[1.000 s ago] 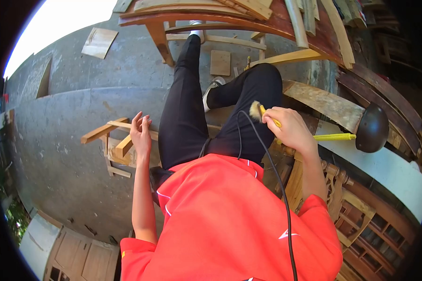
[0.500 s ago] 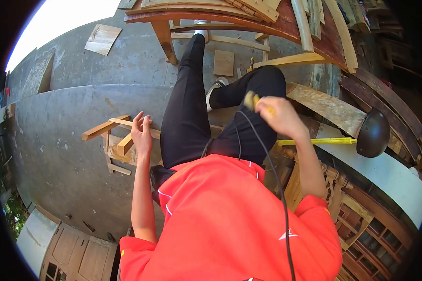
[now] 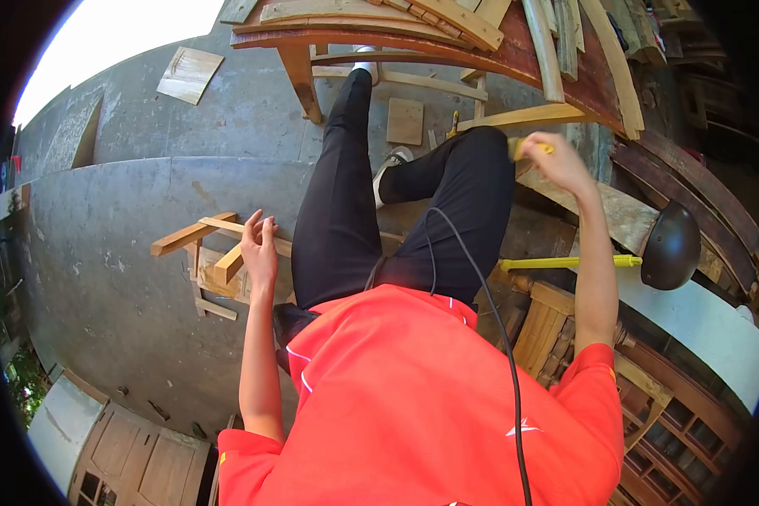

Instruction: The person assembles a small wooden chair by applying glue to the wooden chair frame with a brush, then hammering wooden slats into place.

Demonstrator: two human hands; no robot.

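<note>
My right hand [image 3: 565, 167] is closed around a paintbrush with a yellow handle [image 3: 531, 148], beside my right knee; its pale bristles point left and look blurred. My left hand [image 3: 261, 253] hangs in the air left of my thigh, fingers apart and loosely bent, with nothing seen in it. Below and beside that hand is a small wooden frame [image 3: 174, 242] with light bars. A black cable [image 3: 481, 270] runs over my lap and shirt.
A red-brown table [image 3: 514, 55] carrying wood strips stands ahead. To the right are a yellow rod [image 3: 565, 262], a dark rounded object [image 3: 671, 244] and curved boards [image 3: 691, 181]. Wooden cabinet doors [image 3: 126, 455] lie at lower left. A square board [image 3: 406, 121] rests on the floor.
My right hand has swung forward and to the right with the paintbrush, from above my thigh to beyond my knee. My left hand has barely shifted.
</note>
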